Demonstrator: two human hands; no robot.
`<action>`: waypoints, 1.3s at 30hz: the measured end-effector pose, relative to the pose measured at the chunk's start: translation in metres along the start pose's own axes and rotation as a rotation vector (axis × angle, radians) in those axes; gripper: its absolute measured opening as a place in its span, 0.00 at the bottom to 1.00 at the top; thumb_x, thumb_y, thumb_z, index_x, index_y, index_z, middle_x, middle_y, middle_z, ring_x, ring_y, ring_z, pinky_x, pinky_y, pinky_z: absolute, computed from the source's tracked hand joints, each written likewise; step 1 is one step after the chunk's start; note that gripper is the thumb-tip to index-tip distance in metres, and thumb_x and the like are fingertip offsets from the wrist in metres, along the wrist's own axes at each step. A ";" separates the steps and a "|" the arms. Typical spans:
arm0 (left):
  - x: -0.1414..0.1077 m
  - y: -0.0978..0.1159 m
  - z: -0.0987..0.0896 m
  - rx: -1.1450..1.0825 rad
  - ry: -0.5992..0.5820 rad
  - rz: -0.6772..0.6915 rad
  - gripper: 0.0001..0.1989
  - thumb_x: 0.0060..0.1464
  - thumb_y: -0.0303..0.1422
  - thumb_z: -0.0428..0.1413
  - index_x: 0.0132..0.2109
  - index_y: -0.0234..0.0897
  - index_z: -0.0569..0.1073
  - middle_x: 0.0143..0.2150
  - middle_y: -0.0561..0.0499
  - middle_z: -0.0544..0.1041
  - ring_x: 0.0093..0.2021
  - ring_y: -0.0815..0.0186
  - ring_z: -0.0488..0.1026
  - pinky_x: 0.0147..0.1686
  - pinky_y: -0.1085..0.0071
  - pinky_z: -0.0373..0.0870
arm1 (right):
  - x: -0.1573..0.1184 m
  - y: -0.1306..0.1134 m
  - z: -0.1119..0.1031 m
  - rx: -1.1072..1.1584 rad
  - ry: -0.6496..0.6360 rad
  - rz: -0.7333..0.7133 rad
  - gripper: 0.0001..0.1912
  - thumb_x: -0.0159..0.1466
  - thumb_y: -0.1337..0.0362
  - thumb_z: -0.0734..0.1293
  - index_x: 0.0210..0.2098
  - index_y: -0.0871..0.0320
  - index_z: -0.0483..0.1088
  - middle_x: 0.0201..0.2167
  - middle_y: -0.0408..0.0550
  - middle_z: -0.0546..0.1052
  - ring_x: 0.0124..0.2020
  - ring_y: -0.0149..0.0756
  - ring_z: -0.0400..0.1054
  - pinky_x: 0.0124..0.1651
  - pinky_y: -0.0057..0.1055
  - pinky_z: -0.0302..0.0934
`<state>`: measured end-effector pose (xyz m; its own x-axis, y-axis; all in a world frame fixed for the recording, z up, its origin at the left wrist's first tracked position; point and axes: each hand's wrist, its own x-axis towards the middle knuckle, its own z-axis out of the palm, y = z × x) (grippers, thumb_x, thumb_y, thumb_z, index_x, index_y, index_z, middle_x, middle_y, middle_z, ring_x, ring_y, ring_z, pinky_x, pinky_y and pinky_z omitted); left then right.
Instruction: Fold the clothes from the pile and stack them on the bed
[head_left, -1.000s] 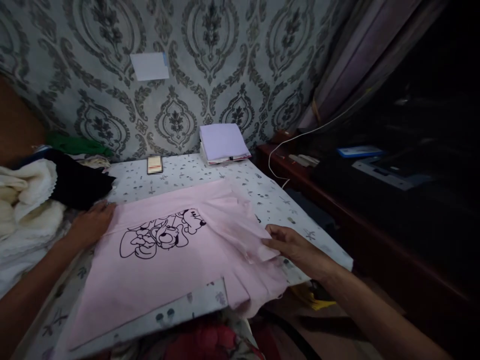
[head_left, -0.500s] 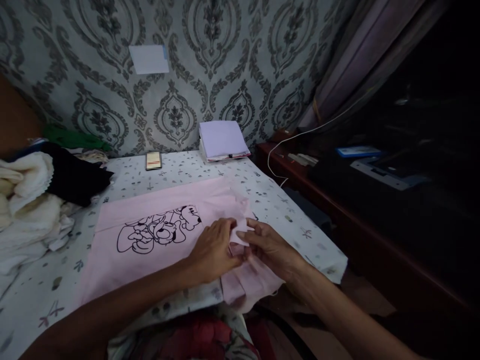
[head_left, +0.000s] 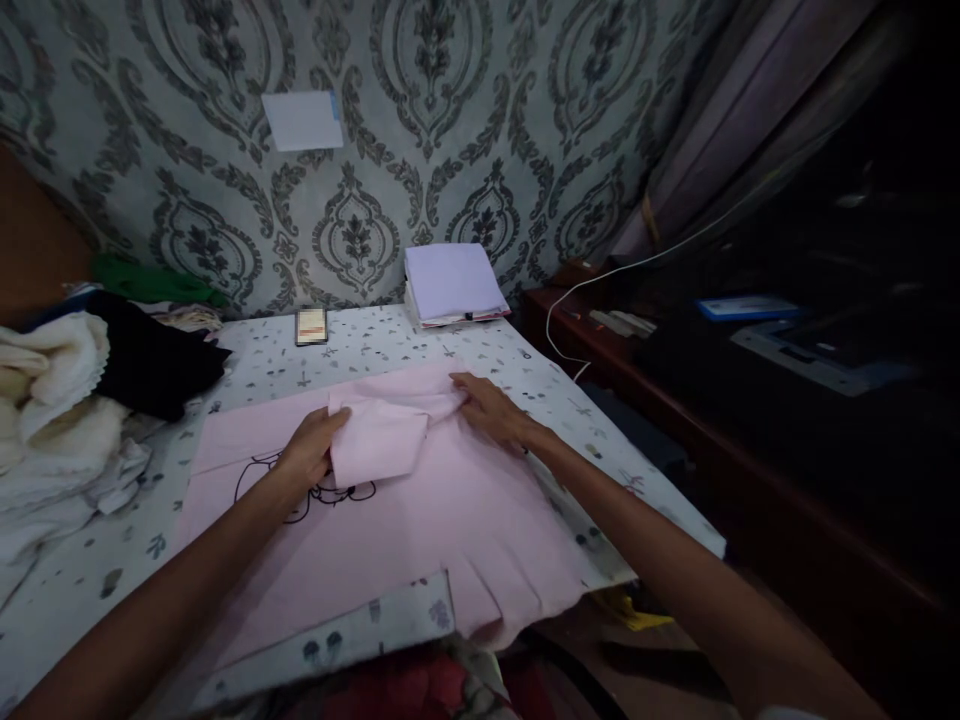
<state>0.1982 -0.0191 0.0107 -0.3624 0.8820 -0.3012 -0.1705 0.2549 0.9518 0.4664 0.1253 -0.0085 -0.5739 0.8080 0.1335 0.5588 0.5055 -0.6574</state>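
A pink garment (head_left: 420, 540) with a black cartoon line print lies spread on the patterned bedsheet. Its lower right part, with a few pleats, hangs over the near edge. My left hand (head_left: 310, 448) pinches the corner of a folded-back flap of the garment, thumb on top, over the print. That flap covers part of the drawing. On the far right side of the garment, my right hand (head_left: 491, 410) is closed on its gathered upper edge, with the fingertips on the fabric.
At the left lies a heap of cream, black and green clothes (head_left: 67, 400). A phone (head_left: 311, 326) and a stack of papers under a lilac cover (head_left: 456, 280) lie by the wall. A white cable (head_left: 637, 262) runs over the dark red furniture (head_left: 750, 500) at right.
My hands, close together at the garment's right side before, are now apart. The left has carried a flap leftward over the print; the right has moved up to the far edge.
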 end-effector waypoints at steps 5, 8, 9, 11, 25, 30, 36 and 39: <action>0.001 0.000 -0.002 -0.113 0.083 -0.047 0.15 0.50 0.33 0.63 0.44 0.31 0.75 0.33 0.45 0.81 0.30 0.64 0.77 0.28 0.72 0.73 | 0.030 0.006 -0.003 -0.064 -0.088 -0.037 0.15 0.55 0.74 0.62 0.39 0.59 0.75 0.40 0.50 0.78 0.42 0.40 0.69 0.48 0.36 0.62; 0.005 0.004 -0.008 -0.133 0.047 0.003 0.15 0.49 0.36 0.65 0.41 0.32 0.74 0.25 0.53 0.76 0.22 0.70 0.71 0.23 0.76 0.69 | 0.037 0.009 -0.008 0.071 -0.121 0.010 0.10 0.57 0.71 0.60 0.34 0.58 0.72 0.30 0.44 0.76 0.31 0.34 0.67 0.37 0.30 0.61; 0.007 0.007 -0.011 -0.121 0.007 0.012 0.16 0.48 0.38 0.66 0.40 0.33 0.74 0.22 0.56 0.73 0.18 0.73 0.66 0.19 0.78 0.65 | 0.037 0.010 -0.010 0.113 -0.123 0.025 0.09 0.57 0.70 0.60 0.34 0.58 0.72 0.29 0.43 0.75 0.29 0.33 0.66 0.34 0.29 0.60; 0.012 0.015 -0.018 -0.068 -0.097 -0.005 0.18 0.46 0.41 0.67 0.38 0.33 0.73 0.17 0.60 0.66 0.12 0.78 0.54 0.12 0.80 0.51 | 0.037 0.014 -0.011 0.171 -0.130 0.037 0.09 0.57 0.68 0.61 0.36 0.58 0.71 0.27 0.41 0.73 0.27 0.31 0.64 0.31 0.27 0.58; 0.010 0.014 -0.019 0.407 -0.240 0.098 0.22 0.40 0.43 0.67 0.39 0.35 0.73 0.32 0.51 0.75 0.33 0.63 0.73 0.28 0.72 0.68 | 0.044 0.034 -0.006 0.236 -0.102 0.014 0.15 0.56 0.68 0.62 0.43 0.59 0.70 0.29 0.40 0.69 0.28 0.30 0.61 0.32 0.27 0.56; 0.004 0.016 -0.023 0.193 -0.168 -0.030 0.24 0.44 0.41 0.65 0.46 0.37 0.67 0.27 0.58 0.68 0.18 0.75 0.60 0.17 0.77 0.56 | 0.041 0.035 -0.005 0.195 -0.080 -0.010 0.14 0.56 0.68 0.63 0.43 0.57 0.71 0.30 0.40 0.70 0.29 0.30 0.63 0.33 0.28 0.57; 0.001 0.005 -0.037 0.309 -0.224 -0.101 0.25 0.44 0.43 0.65 0.44 0.37 0.64 0.24 0.60 0.66 0.16 0.76 0.56 0.15 0.78 0.49 | 0.041 0.036 -0.007 0.185 -0.078 -0.013 0.16 0.57 0.67 0.62 0.46 0.58 0.70 0.29 0.40 0.71 0.28 0.31 0.63 0.34 0.28 0.58; -0.001 0.003 -0.040 0.451 -0.215 -0.040 0.28 0.46 0.46 0.62 0.49 0.37 0.63 0.24 0.59 0.67 0.16 0.73 0.59 0.16 0.76 0.51 | 0.040 0.038 -0.008 0.099 -0.084 -0.048 0.17 0.58 0.67 0.62 0.47 0.58 0.70 0.30 0.42 0.73 0.30 0.33 0.65 0.36 0.30 0.60</action>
<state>0.1612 -0.0355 0.0113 -0.1581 0.9179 -0.3641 0.2503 0.3939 0.8844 0.4692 0.1790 -0.0221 -0.6492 0.7531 0.1067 0.4700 0.5075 -0.7221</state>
